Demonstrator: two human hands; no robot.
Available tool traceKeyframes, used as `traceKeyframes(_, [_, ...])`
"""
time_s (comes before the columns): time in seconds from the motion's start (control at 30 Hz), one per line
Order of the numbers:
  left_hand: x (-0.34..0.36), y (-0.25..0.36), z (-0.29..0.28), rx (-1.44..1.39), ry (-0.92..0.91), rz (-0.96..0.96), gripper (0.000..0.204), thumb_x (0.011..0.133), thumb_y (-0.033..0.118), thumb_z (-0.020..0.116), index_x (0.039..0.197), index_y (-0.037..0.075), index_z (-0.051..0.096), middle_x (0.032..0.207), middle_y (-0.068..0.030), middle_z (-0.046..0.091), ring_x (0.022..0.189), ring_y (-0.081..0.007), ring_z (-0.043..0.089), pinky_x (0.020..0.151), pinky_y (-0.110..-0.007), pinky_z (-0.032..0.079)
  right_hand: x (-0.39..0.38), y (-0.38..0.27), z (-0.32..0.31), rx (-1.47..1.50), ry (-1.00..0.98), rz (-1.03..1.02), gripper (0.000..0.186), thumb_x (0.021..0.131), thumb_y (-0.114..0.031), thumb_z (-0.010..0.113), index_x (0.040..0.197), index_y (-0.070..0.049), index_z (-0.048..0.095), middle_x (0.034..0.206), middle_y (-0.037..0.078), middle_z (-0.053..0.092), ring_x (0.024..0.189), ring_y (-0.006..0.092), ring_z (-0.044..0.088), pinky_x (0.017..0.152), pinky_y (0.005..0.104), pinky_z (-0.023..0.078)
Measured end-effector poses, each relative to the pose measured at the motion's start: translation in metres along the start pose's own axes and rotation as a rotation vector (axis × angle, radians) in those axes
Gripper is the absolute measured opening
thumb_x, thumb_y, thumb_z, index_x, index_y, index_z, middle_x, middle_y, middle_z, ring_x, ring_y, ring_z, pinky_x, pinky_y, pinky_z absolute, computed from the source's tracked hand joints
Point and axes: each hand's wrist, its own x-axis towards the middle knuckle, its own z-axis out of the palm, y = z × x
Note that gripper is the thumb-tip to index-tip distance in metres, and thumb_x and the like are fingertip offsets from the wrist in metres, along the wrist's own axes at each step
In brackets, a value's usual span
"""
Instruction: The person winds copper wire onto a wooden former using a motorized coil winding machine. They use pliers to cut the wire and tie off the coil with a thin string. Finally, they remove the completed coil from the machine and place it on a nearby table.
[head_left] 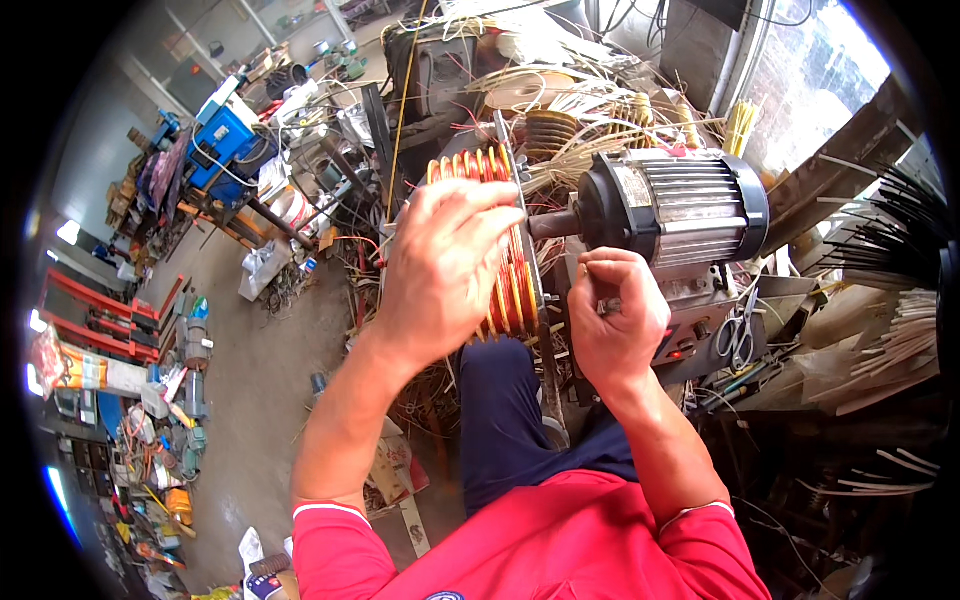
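Note:
In front of me a coil-winding former point(518, 300) carries bands of copper-coloured wire and red grooves, set beside a metal side plate. My left hand point(445, 265) lies across the middle of it, fingers stretched toward the plate and hiding part of the windings. To the right of the plate my right hand point(622, 315) is closed, thumb and forefinger pinched together; whatever they hold is too small to make out. A shaft point(555, 224) joins the former to a black and silver electric motor point(690, 207), just beyond my right hand.
Under the motor sits a control box point(690, 320) with a lit red lamp, and scissors point(738, 335) lie beside it. Loose pale strips and tubing point(600, 110) pile up behind. Black bristle-like sleeves point(890, 240) stick out at right. Tools and motors litter the floor point(250, 420) at left.

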Motion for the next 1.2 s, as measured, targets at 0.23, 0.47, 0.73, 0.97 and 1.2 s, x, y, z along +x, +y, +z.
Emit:
traceKeyframes(0.23, [0.0,-0.031,0.013,0.149,-0.127,-0.058,0.02,0.086,0.011,0.07,0.105,0.005,0.074,0.119,-0.0063,0.07,0.125,-0.0312,0.055,0.107,-0.046,0.041,-0.001,0.007,0.009,-0.097,-0.063,0.096,0.01,0.083,0.005,0.071,0.087,0.001,0.063,0.087,0.012,0.071,0.068,0.0182,0.069,0.062,0.0277,0.055])
traceKeyframes(0.47, [-0.004,-0.013,-0.001,0.086,-0.139,0.002,0.021,0.081,0.008,0.072,0.102,0.002,0.073,0.123,-0.0123,0.066,0.127,-0.0351,0.053,0.111,-0.049,0.038,0.007,-0.01,0.013,0.232,-0.052,0.654,0.007,0.087,-0.005,0.069,0.09,0.001,0.068,0.077,0.01,0.072,0.068,0.0122,0.068,0.065,0.028,0.055])
traceKeyframes(0.73, [-0.001,0.001,-0.001,0.07,-0.268,-0.026,0.027,0.08,0.012,0.072,0.104,0.0,0.071,0.125,-0.0139,0.064,0.129,-0.0365,0.051,0.113,-0.049,0.037,0.003,-0.009,0.005,0.26,-0.096,0.756,0.01,0.088,-0.008,0.069,0.086,0.002,0.068,0.073,0.009,0.072,0.067,0.0095,0.066,0.064,0.027,0.053])
traceKeyframes(0.97, [-0.005,0.005,-0.005,0.079,-0.298,-0.079,0.034,0.078,0.008,0.072,0.111,0.0,0.07,0.128,-0.0149,0.063,0.132,-0.0368,0.05,0.114,-0.048,0.038,0.001,-0.008,0.01,0.099,-0.09,0.549,0.009,0.087,-0.007,0.068,0.085,0.001,0.067,0.074,0.012,0.072,0.067,0.0138,0.069,0.065,0.0298,0.055])
traceKeyframes(1.2, [-0.012,0.002,-0.005,0.052,-0.264,-0.084,0.038,0.077,0.012,0.076,0.112,-0.001,0.068,0.124,-0.0157,0.063,0.127,-0.0369,0.052,0.112,-0.048,0.039,0.002,-0.01,0.014,0.262,-0.029,0.753,0.013,0.086,-0.009,0.071,0.086,0.003,0.068,0.076,0.008,0.072,0.069,0.0093,0.066,0.067,0.0272,0.054])
